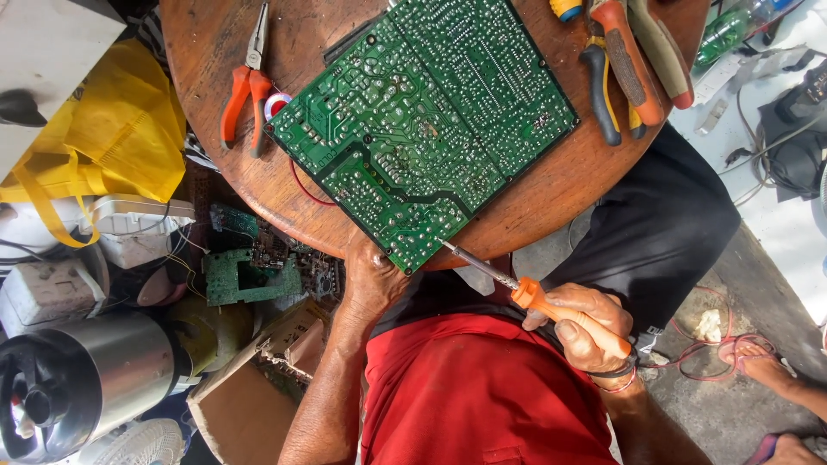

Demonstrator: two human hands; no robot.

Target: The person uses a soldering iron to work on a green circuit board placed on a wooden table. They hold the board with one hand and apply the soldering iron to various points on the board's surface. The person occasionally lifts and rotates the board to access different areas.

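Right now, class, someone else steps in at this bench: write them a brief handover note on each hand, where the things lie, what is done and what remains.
Left hand: steadies the near corner of the green circuit board, which lies solder side up on the round wooden table.
Right hand: grips the orange-handled soldering iron, tip at the board's near edge.
Nearby: needle-nose pliers left of the board, more pliers at the far right.
Done: board laid out and held.
Left: whatever work is due at that near edge; the joints are too small to judge.
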